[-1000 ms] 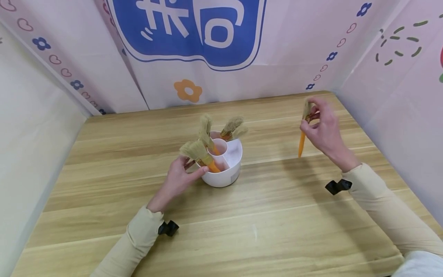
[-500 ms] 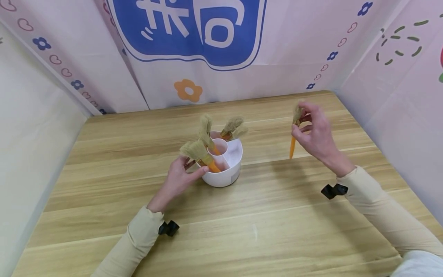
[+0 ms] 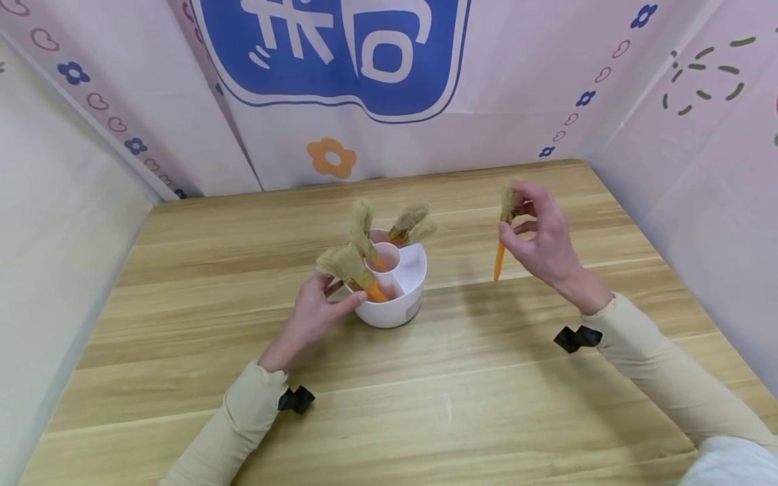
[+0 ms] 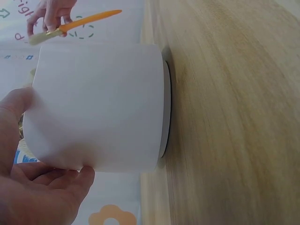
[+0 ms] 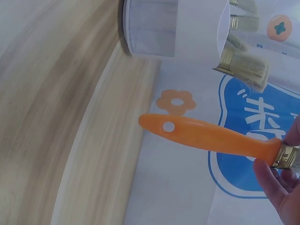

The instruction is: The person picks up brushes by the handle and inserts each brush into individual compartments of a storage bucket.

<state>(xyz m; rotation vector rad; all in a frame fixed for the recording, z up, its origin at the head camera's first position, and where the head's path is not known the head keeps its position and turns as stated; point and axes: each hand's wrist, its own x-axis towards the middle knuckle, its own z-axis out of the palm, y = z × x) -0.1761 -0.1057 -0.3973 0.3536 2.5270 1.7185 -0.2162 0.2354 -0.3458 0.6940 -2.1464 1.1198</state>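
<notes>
A white round container (image 3: pixel 389 316) with dividers and a small central cup stands on the table. My left hand (image 3: pixel 313 314) holds its near left side, thumb at the rim and fingers against the wall (image 4: pixel 101 105). Several paintbrushes lean in it with bristles up: a wide one (image 3: pixel 349 263) near my left thumb, others (image 3: pixel 361 219) at the left, and more (image 3: pixel 410 219) at the back. To the right of the container, my right hand (image 3: pixel 541 236) pinches another paintbrush (image 5: pixel 201 135) near its metal ferrule. Its bristles are up, and its orange handle points down above the table.
The container's right compartment (image 3: pixel 413 266) has no brush in it. Wood-grain table (image 3: pixel 425 418) surrounds the container. A printed white cloth (image 3: pixel 486 88) hangs behind the table, with similar panels at left and right. Black devices (image 3: pixel 296 400) are strapped to both wrists.
My right hand has moved left with the paintbrush, closer to the container, the brush still handle-down. The left hand and the container have stayed in place.
</notes>
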